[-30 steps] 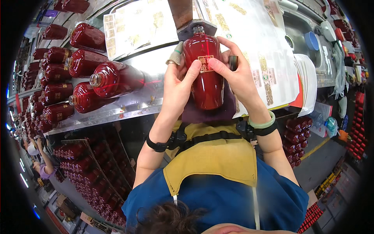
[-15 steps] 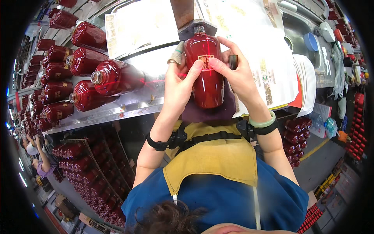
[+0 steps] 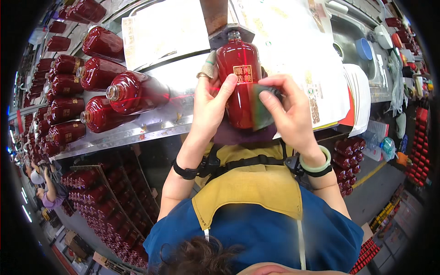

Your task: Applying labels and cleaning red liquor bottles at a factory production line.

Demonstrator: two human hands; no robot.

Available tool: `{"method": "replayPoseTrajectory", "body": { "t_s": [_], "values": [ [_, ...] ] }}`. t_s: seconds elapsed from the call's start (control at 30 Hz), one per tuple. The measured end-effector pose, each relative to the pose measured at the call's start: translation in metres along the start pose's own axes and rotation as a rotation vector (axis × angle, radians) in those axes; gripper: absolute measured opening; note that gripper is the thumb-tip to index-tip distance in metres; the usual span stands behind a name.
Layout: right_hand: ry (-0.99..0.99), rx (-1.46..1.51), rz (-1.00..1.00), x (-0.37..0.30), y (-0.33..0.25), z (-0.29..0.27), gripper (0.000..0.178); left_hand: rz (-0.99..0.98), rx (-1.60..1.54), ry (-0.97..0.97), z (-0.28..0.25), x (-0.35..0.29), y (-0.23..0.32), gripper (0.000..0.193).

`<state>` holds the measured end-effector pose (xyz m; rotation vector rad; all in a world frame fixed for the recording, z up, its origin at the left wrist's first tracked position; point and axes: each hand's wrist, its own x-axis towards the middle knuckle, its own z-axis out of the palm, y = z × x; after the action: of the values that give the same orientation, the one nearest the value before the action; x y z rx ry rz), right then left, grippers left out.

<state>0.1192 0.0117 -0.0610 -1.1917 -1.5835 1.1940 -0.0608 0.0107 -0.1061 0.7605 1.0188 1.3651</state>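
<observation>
A red glass bottle (image 3: 236, 55) with a clear, uncapped neck lies neck-away in front of me, a gold-framed label on its upper face. My left hand (image 3: 206, 105) grips its left side, thumb on the glass beside the label; a cloth cover sits on one finger. In my right hand (image 3: 291, 110) is a green scraper-like piece (image 3: 262, 112) with a dark grip, blurred by motion, at the bottle's lower right side. Dark purple cloth (image 3: 243, 136) shows under the bottle's base. Its neck lies at a metal block (image 3: 238, 33). A red light line crosses the glass.
Several red bottles (image 3: 137, 91) lie to the left on the metal bench (image 3: 160, 126). White printed sheets (image 3: 169, 30) cover the far side, with more at right. Beyond are a steel sink (image 3: 350, 34) and a blue cup (image 3: 364, 49). Bottle racks (image 3: 103, 201) stand lower left, near another person (image 3: 50, 188).
My right thumb has left the label, and that hand has moved down and right, bringing the green scraper-like piece against the bottle's right side. My left hand stays on the bottle.
</observation>
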Motion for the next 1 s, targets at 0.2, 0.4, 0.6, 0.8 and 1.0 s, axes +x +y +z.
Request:
{"method": "replayPoseTrajectory", "body": {
  "t_s": [0.2,0.4,0.6,0.8,1.0],
  "values": [
    [0.034,-0.073,-0.023,0.0,0.007,0.007,0.016,-0.008,0.01,-0.005,-0.001,0.001,-0.001,0.067],
    [0.039,-0.1,-0.03,-0.001,0.009,0.008,0.017,0.005,0.02,-0.003,-0.001,0.0,0.0,0.067],
    [0.059,-0.223,-0.117,0.001,0.003,0.01,0.019,-0.002,0.024,-0.001,-0.001,0.001,0.001,0.067],
    [0.048,-0.299,-0.155,0.001,-0.002,0.008,0.018,0.004,0.017,-0.008,0.0,0.001,0.0,0.067],
    [0.003,-0.16,-0.083,0.004,0.005,0.002,0.019,0.0,0.005,-0.016,-0.002,0.002,0.0,0.063]
  ]
}}
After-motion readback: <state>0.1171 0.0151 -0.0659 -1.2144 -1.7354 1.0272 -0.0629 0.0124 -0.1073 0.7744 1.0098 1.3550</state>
